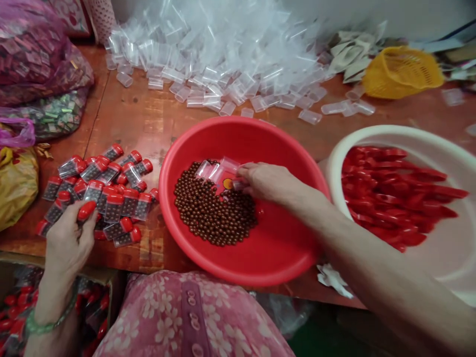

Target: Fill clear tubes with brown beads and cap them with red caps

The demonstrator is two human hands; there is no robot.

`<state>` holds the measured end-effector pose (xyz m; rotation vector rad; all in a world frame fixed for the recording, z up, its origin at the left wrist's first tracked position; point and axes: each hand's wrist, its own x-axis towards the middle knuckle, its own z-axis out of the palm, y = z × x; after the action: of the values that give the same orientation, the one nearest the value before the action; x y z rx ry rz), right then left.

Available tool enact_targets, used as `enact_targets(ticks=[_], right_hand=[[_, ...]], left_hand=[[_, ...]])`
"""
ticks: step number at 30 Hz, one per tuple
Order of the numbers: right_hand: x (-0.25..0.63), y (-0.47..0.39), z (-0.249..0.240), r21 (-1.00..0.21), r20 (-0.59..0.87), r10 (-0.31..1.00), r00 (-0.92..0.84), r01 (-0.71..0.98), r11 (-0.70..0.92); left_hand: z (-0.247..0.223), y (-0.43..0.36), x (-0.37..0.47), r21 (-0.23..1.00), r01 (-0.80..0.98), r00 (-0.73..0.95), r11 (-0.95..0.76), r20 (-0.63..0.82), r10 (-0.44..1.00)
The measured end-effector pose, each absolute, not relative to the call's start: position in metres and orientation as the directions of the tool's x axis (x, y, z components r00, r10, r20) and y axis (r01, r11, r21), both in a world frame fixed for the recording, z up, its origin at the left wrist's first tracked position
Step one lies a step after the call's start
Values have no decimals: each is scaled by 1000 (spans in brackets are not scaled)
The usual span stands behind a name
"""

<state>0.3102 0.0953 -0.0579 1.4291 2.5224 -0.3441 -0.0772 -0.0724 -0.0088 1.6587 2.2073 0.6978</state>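
My left hand (67, 238) is closed round a small container whose red cap (87, 211) shows above the fingers. Around it lies a pile of flat clear containers (113, 208) with red caps, filled with dark balls. My right hand (266, 182) reaches into a red basin (293, 243), its fingers pinched on what looks like a clear plastic container (237, 185), partly hidden. Beside those fingers, several clear containers (213, 172) rest on the brown balls (215, 213) in the basin.
A white basin (439, 258) of red caps (390, 193) stands right. Behind is a heap of clear containers (223, 64), with a yellow basket (401, 74) nearby. Plastic bags (40, 64) of small packets lie left; a cardboard box (115, 292) of red-capped containers sits below the table edge.
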Motion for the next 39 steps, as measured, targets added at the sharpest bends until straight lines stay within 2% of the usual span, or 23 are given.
enact_targets(ticks=[3, 7, 10, 13, 22, 24, 27, 32, 35, 39], right_hand=[[307, 92, -56, -1, -359, 779, -513, 835, 550], [296, 82, -55, 13, -410, 717, -564, 782, 623], [289, 75, -55, -22, -443, 627, -641, 707, 707], [283, 66, -57, -60, -447, 540, -713, 626, 777], [241, 34, -56, -320, -423, 318, -849, 468, 824], [237, 36, -53, -444, -429, 273, -861, 464, 766], [236, 42, -50, -661, -437, 240, -867, 490, 568], [242, 50, -48, -873, -376, 347, -859, 454, 177], [248, 54, -36, -922, -329, 419, -846, 384, 52], [253, 54, -14, -964, -189, 519, -833, 258, 62]], left_hand=[[-11, -44, -66, 477, 876, -149, 66, 138, 979], [-14, -21, -39, 458, 881, -24, -121, 299, 954], [-19, -18, -10, 519, 810, 51, -274, 402, 914], [-27, -20, 18, 568, 741, 97, -359, 438, 894], [-37, -15, 41, 514, 757, 135, -403, 481, 866], [-36, -14, 41, 510, 763, 134, -398, 477, 868], [-34, -13, 41, 501, 764, 152, -407, 474, 867], [-22, -16, 39, 564, 694, 198, -447, 446, 873], [-8, -19, 40, 674, 617, 284, -407, 292, 913], [4, -20, 47, 803, 553, 414, -222, -34, 909]])
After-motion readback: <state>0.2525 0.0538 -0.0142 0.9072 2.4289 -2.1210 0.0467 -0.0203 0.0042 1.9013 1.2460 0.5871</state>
